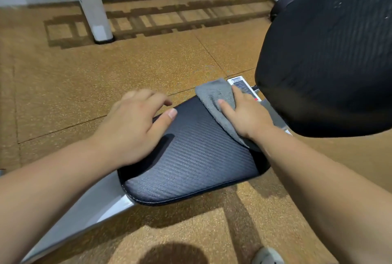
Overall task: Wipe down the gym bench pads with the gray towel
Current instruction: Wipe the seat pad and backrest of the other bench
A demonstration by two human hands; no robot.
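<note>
Hands are both down on the bench seat pad [191, 168], the black one with the ribbed carbon-look texture. The left hand [135, 128] rests on the pad's far-left edge with its fingers spread and loosely bent over the side and its thumb lying flat on top. It isn't gripping anything.

The right hand [246, 115] is pressed flat on the gray towel [218, 102], fingers pretty much straight, so it's pushing rather than pinching. The towel sits bunched on the far-right corner of the seat pad, and a strip of it runs back along the pad's right edge under the heel of that hand. Its far end touches, or maybe just overlaps, a white label plate [244, 86] on the frame — hard to tell which.

The back pad [328, 51] is tilted up on the right, big and black, and the towel isn't touching it. A silver frame beam [84, 210] runs from under the seat pad toward the lower left. Everything stands on speckled orange-brown rubber flooring [106, 73]. A white rack leg [95, 9] stands farther back, and the toe of a light shoe [267, 256] pokes in at the bottom edge.
</note>
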